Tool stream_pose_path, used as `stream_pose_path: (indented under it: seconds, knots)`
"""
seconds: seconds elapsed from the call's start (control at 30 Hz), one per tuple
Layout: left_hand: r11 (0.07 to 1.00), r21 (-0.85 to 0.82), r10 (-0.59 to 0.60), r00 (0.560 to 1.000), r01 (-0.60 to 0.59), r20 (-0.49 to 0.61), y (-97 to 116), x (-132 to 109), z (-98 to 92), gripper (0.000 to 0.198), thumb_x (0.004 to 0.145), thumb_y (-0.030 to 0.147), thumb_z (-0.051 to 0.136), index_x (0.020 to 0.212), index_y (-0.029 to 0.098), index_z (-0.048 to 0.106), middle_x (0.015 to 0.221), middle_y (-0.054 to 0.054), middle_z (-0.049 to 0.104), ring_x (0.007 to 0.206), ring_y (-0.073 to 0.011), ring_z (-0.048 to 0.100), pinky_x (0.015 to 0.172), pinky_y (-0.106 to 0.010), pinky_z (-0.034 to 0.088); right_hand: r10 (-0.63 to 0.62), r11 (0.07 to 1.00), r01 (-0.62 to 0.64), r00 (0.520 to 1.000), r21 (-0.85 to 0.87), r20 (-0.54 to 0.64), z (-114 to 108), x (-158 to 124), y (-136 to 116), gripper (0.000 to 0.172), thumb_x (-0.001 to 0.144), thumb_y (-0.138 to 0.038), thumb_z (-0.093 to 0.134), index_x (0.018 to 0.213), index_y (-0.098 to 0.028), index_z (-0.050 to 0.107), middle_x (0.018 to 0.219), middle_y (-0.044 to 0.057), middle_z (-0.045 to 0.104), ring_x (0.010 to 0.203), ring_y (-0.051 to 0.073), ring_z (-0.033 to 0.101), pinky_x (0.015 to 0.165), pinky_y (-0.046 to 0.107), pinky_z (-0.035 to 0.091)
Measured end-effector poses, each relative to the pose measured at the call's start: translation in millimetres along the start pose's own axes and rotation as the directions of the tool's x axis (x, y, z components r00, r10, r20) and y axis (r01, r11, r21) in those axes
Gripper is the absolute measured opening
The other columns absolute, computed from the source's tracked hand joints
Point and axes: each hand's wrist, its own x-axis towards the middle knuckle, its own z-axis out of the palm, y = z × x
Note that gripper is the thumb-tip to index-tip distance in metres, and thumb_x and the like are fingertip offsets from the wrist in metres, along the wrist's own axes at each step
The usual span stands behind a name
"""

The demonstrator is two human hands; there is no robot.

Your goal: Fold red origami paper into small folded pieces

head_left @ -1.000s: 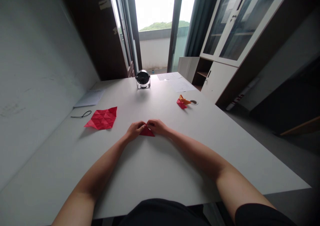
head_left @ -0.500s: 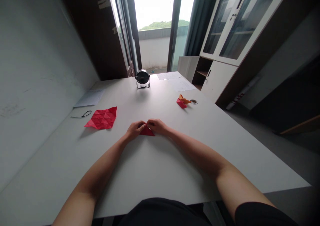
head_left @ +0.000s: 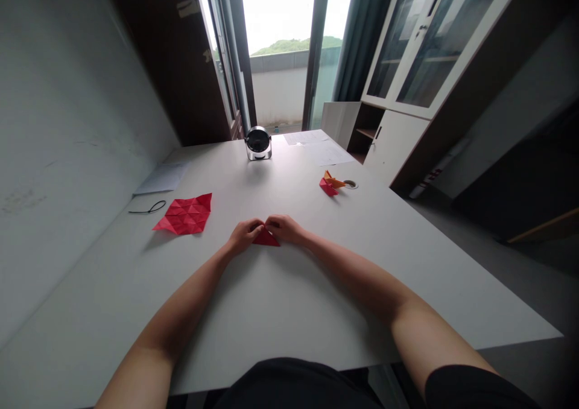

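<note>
A small folded red paper [head_left: 266,238], triangular in outline, lies on the white table [head_left: 289,312] between my hands. My left hand [head_left: 246,233] is closed on its left side, with thumb and fingers at the upper part. From the other side my right hand [head_left: 283,227] pinches the top tip, close against the left fingertips. The hands cover the paper's upper edges. A creased red paper sheet [head_left: 184,216], opened out with many fold lines, rests to the left of my left hand.
Orange and red folded paper pieces [head_left: 331,183] sit at the right beside a roll of tape [head_left: 350,184]. A small fan-like device [head_left: 258,142] stands at the back. Papers [head_left: 328,152], a stack of sheets [head_left: 161,178] and a black cord [head_left: 149,207] lie near the edges.
</note>
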Motion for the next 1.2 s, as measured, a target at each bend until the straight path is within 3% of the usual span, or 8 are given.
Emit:
stream_pose_path:
  seconds: [1.2]
  knots:
    - [1.0,0.004,0.0,1.0,0.0,0.0,-2.7,0.1,0.8,0.03,0.091,0.04,0.053,0.102,0.022,0.074,0.087,-0.001,0.074,0.077,-0.0151,0.062,0.072,-0.023,0.046,0.0,1.0,0.0,1.0,0.002,-0.01,0.8,-0.3,1.5,0.016,0.084,-0.027,0.056,0.085,-0.017,0.069,0.069,-0.002,0.059,0.064,0.009,0.047,0.063,0.021,0.035]
